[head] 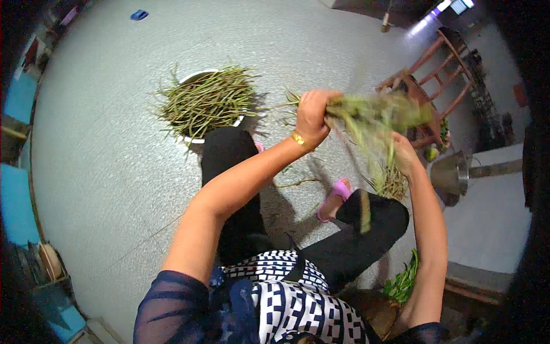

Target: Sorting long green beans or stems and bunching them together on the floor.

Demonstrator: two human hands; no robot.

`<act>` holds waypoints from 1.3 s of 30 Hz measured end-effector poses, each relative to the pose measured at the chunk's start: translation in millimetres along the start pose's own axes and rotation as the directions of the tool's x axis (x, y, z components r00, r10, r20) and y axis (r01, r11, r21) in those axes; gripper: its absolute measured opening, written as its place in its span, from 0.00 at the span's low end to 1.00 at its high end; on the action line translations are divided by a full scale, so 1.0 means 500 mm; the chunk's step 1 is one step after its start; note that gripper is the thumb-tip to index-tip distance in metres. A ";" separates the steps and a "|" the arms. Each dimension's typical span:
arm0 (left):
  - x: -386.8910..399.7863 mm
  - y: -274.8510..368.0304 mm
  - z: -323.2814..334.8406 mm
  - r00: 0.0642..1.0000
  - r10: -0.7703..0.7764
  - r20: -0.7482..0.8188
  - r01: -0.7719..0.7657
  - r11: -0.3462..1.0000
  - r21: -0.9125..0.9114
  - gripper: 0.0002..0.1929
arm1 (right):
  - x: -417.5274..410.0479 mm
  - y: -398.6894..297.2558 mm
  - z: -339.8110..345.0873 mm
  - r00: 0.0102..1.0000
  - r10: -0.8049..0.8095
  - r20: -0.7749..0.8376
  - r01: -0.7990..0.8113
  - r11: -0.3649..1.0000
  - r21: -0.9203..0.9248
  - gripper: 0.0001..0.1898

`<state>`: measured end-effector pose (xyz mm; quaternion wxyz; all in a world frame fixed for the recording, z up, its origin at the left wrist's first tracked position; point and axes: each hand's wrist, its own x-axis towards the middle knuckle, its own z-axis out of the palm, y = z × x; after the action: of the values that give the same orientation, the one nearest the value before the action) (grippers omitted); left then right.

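My left hand [316, 116], with a yellow band at the wrist, grips a bundle of leafy green stems [374, 112] that spreads out to the right and is blurred. Beside the hanging part of that greenery is my right hand [401, 152]; blur hides whether its fingers hold any of it. Thin cut stems [210, 101] are heaped over a white-rimmed basin [195, 140] on the floor to the left. Another bunch of stems [393, 182] shows below my right hand, near my knee. A few loose stems [296, 184] lie on the floor between my feet.
A reddish wooden chair [429, 86] is at the upper right, with a metal pot [449, 176] below it. Leafy greens [404, 279] lie low beside my right forearm. A blue slipper [139, 15] rests on the far floor. Blue panels [19, 202] line the left edge.
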<state>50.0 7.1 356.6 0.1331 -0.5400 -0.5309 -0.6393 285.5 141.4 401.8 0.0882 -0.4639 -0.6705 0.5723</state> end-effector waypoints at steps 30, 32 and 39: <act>0.039 -0.055 -0.032 0.377 -0.506 0.776 0.572 -0.531 -0.625 0.14 | -0.024 -0.079 0.207 0.935 -0.295 0.196 0.293 0.955 0.042 0.14; 0.039 -0.053 -0.036 0.388 -0.488 0.782 0.564 -0.546 -0.620 0.15 | -0.035 -0.083 0.208 0.934 -0.307 0.183 0.306 0.951 0.039 0.14; 0.057 -0.089 -0.063 0.473 -0.466 0.748 0.622 -0.425 -0.658 0.12 | -0.051 -0.083 0.166 0.942 -0.277 0.191 0.295 0.953 -0.072 0.12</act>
<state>-11.4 10.4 361.2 -0.6492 -0.1434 -0.1362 -0.7345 224.1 69.5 420.3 0.0868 -0.3124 -0.7635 0.5585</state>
